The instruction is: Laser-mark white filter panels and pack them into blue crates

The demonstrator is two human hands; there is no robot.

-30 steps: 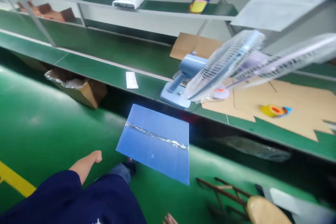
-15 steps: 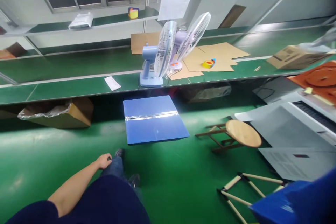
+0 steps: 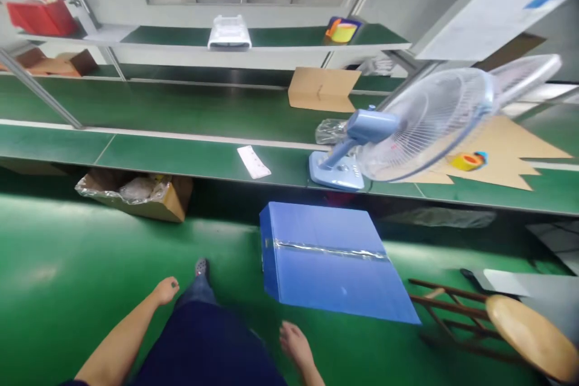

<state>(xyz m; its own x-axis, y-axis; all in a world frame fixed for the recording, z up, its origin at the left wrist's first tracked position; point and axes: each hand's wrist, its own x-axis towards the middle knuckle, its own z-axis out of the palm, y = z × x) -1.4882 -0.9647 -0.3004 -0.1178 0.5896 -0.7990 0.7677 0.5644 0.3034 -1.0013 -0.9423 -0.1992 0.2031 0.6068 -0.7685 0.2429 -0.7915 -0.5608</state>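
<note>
My left hand (image 3: 166, 291) hangs over the floor beside my leg, its fingers loosely curled with a small gap at the thumb; I see nothing held. Low in the view, my right hand (image 3: 295, 342) hangs free, fingers slightly bent and apart, a bit blurred. It is nearest to a blue box (image 3: 335, 271) with clear tape along its top, and does not touch it. Behind the box, a light-blue table fan (image 3: 337, 172) stands on the edge of the green workbench (image 3: 190, 160). A white slip of paper (image 3: 253, 161) lies left of the fan.
Under the bench sits an open carton (image 3: 174, 199) with a plastic liner. A wooden stool (image 3: 534, 335) stands at lower right. Flat cardboard (image 3: 502, 151) and a yellow tape roll (image 3: 468, 161) lie on the bench. A shelf (image 3: 284, 36) runs above it.
The view has swung left and come closer to the bench, so the fan and blue box look larger and farther right. My right hand has come into view.
</note>
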